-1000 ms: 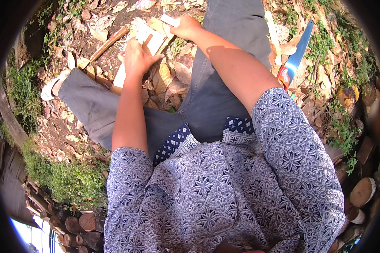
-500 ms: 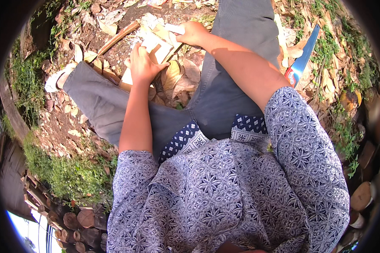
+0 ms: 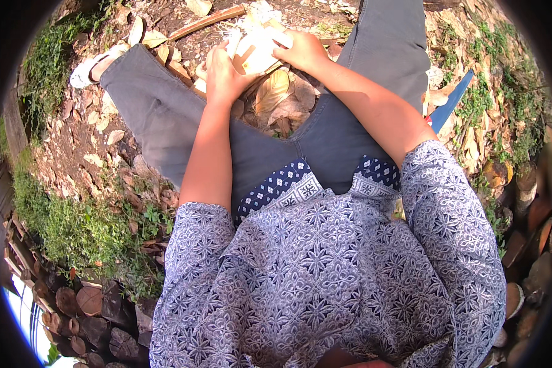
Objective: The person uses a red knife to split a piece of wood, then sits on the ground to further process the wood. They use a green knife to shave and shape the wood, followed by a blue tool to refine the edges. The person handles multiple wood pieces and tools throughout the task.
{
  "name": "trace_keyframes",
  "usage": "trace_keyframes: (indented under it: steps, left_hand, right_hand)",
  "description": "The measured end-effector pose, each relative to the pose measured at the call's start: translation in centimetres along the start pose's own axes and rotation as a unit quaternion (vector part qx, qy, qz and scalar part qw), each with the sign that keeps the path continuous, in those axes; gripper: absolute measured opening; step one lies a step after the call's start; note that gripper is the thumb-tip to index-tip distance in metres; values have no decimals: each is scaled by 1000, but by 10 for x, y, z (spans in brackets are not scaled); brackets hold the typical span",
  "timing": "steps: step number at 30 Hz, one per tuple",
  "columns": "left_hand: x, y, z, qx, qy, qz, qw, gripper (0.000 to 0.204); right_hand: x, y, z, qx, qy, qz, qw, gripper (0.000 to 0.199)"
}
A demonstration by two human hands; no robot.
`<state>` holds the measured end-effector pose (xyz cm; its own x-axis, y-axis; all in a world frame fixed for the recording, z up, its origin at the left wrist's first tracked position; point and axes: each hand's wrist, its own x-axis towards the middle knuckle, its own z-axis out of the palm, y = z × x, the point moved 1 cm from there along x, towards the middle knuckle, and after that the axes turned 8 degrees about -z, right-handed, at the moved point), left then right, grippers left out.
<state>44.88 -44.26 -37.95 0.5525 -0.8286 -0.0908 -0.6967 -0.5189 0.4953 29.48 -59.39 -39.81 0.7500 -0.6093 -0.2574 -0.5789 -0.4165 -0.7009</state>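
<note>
At the top middle, between my spread legs, a pale wooden board (image 3: pixel 255 54) lies slantwise in bright sun with hand shadows across it. My left hand (image 3: pixel 224 76) spans this board, fingers along its left side and thumb stretched to the right, holding it down. My right hand (image 3: pixel 305 53) is closed round a small pale block (image 3: pixel 282 38), pressed against the board's right side. Glare hides the block's exact kind. Light curly shavings (image 3: pixel 259 15) lie just beyond the board.
A brown stick (image 3: pixel 207 22) lies beyond my left hand. To the right of my leg rests a handsaw (image 3: pixel 452 101) with a blue blade, partly behind my right arm. Dry leaves (image 3: pixel 282 101) cover the ground. Stacked logs (image 3: pixel 89 300) stand at the lower left.
The whole view has shifted, so hands and board appear further right and higher. My right hand with the pale block sits slightly nearer along the board. The left hand keeps its hold.
</note>
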Motion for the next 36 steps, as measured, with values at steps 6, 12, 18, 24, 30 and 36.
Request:
trace_keyframes:
  steps: [6,12,18,24,30,36]
  left_hand:
    - [-7,1,12,26,26,-12,999,90]
    - [-6,-8,18,-14,45,46,998,86]
    - [-8,-4,18,-19,27,-11,999,85]
    - [-7,-3,16,-31,18,-9,999,86]
    - [-5,-4,19,-23,15,0,1000,88]
    - [-5,-8,11,-16,130,2,991,56]
  right_hand:
    - [0,-4,5,-38,7,34,999,41]
    - [0,2,12,-17,32,4,999,41]
    - [1,6,12,-17,46,-12,999,43]
    - [4,10,14,-20,41,-11,999,44]
    - [4,11,12,1,32,-17,999,41]
    - [2,-1,-21,196,109,85,971,41]
